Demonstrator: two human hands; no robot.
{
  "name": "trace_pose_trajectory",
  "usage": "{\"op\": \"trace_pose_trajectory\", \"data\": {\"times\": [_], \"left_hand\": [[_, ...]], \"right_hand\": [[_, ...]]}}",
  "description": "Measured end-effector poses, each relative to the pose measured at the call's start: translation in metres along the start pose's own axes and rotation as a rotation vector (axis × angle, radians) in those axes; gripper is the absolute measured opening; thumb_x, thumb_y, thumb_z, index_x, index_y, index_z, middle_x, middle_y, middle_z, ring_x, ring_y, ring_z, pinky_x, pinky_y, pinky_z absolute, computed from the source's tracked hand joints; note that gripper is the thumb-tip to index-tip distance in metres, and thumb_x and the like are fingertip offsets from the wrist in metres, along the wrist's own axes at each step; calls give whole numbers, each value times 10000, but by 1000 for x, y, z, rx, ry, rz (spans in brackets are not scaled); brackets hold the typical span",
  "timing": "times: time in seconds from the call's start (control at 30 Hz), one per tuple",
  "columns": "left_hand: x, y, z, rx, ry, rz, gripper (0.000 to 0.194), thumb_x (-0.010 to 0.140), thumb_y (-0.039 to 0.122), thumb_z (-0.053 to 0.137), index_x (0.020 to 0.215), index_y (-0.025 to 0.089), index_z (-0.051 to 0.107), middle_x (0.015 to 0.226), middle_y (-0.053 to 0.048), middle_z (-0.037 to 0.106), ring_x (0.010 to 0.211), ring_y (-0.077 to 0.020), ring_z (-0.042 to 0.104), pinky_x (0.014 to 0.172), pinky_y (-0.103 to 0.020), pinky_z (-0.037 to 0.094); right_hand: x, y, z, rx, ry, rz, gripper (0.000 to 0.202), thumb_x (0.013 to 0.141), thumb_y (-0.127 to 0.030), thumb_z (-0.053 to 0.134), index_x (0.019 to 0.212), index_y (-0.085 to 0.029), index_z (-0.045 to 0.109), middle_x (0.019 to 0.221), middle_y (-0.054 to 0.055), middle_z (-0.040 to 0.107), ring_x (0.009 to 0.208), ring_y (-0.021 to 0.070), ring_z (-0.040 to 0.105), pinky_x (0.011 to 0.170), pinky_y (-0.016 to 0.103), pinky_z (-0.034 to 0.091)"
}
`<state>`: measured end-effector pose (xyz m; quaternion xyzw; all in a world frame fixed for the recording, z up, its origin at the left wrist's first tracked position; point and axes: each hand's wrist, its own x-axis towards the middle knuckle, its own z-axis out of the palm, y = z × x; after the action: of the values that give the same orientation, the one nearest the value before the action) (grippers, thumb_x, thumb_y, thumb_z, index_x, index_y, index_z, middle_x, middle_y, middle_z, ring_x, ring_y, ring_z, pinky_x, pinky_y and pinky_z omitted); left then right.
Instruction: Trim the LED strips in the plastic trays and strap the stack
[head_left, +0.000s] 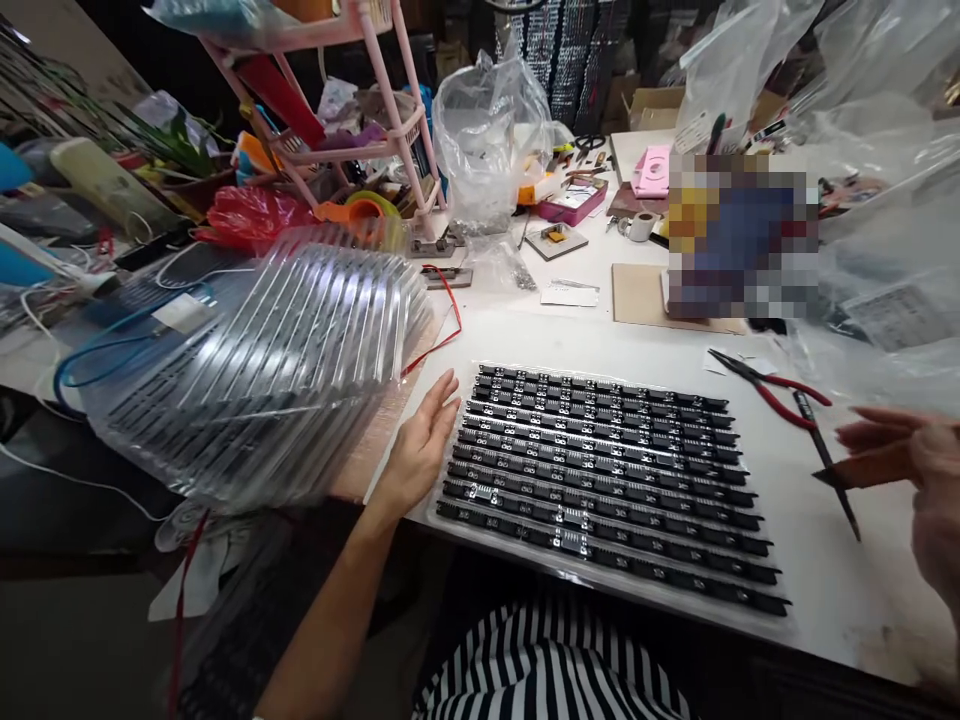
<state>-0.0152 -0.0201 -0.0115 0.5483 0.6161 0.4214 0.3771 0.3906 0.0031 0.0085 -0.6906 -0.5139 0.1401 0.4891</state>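
Note:
In front of me lies a clear plastic tray (765,622) with rows of black strips (600,460) that carry small metal-pinned parts. My left hand (420,445) is at the tray's left edge, fingers stretched out and holding nothing; whether it touches the rim I cannot tell. At the far right, my right hand (934,470) is closed on a brown pointed piece (870,467) with a dark tip, its exact kind unclear. Just beneath that piece lies a slim dark pointed tool (823,455). Red-handled pliers (772,385) rest beyond it, jaws pointing left.
Stacked clear trays (300,340) with dark strips stand on the left, beside a red ribbon (454,310). Behind are a pink rack (375,60), a plastic bag (487,130), a brown board (637,295) and a blurred-out patch (739,240). Plastic bags (892,250) crowd the right.

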Motion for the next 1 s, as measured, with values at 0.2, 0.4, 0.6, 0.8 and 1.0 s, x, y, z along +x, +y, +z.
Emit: {"op": "trace_pose_trajectory", "data": {"times": [0.2, 0.4, 0.6, 0.8, 1.0], "left_hand": [[-6, 0, 7, 449, -92, 158, 585, 935, 521, 358, 1416, 188, 375, 1547, -73, 216, 1412, -220, 223, 1164, -403, 192], [1, -5, 12, 485, -78, 175, 611, 931, 551, 327, 1368, 141, 445, 1524, -110, 269, 1398, -216, 261, 1154, -395, 212], [-16, -8, 5, 314, -31, 141, 629, 921, 544, 378, 1436, 187, 329, 1471, -93, 380, 1357, -200, 346, 1146, -389, 237], [-48, -2, -3, 258, 45, -8, 592, 925, 539, 373, 1419, 214, 361, 1336, -76, 543, 1281, -209, 454, 1122, -386, 278], [-70, -5, -11, 202, -83, 2, 650, 901, 455, 504, 1464, 262, 241, 1434, -45, 442, 1355, -178, 345, 1145, -346, 227]], "right_hand": [[-51, 9, -9, 200, 82, 157, 329, 804, -540, 563, 928, -257, 677, 732, 79, 630, 550, 202, 569, 434, 329, 310], [-68, 26, 9, 356, 173, 205, 475, 741, -561, 633, 1049, -199, 629, 734, 55, 645, 420, 121, 501, 396, 278, 377], [-70, 31, 7, 308, 165, 198, 572, 699, -444, 709, 1179, -180, 545, 732, 18, 651, 433, 104, 545, 423, 227, 472], [-73, 22, 4, 324, 128, 220, 673, 669, -368, 747, 1242, -164, 459, 661, 12, 647, 397, 144, 564, 388, 245, 496], [-81, 23, 3, 373, 119, 204, 774, 645, -335, 766, 1292, -206, 363, 656, -1, 631, 382, 162, 562, 352, 257, 480]]}}
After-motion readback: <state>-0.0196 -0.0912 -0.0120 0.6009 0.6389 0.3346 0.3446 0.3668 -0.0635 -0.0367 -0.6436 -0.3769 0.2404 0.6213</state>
